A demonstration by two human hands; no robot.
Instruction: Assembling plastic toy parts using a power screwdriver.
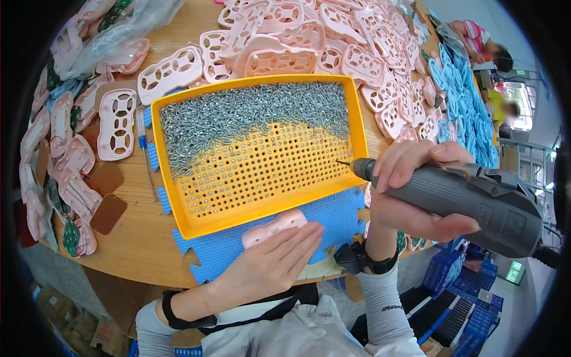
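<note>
Right hand (410,190) clenched around grey electric screwdriver (476,199), bit dipped into yellow perforated plastic screw tray (178,205); left hand (270,262) flat, steadying pink plastic shell (273,227) on blue foam mat (339,217).

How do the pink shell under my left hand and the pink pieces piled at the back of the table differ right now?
The pink shell lies alone on the blue foam mat with its smooth, closed side up, under the left hand. The piled pink pieces overlap in a heap on the wooden table, most showing ribs and cut-out openings, none touched. Both are the same pale pink with a similar rounded outline.
</note>
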